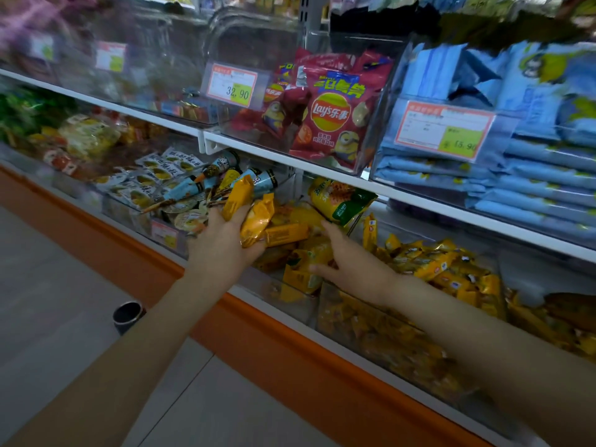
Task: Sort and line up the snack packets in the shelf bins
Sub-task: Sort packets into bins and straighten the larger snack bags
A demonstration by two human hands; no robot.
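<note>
The left hand (225, 240) gripped two yellow packets (248, 211), fingers curled round them, below and left of the Lay's bag (335, 117). The right hand (351, 266) lay spread, forefinger and thumb stretched out, touching the loose packets (290, 235) in the clear bin (258, 287) straight below that bag, closed on none. A yellow-green pouch (342, 198) leaned just under the bag. Blue packs (532, 175) filled the bin to its right; a price tag (232, 85) hung to its left. Far below ran an orange plinth (290, 356) and grey floor (48, 285).
</note>
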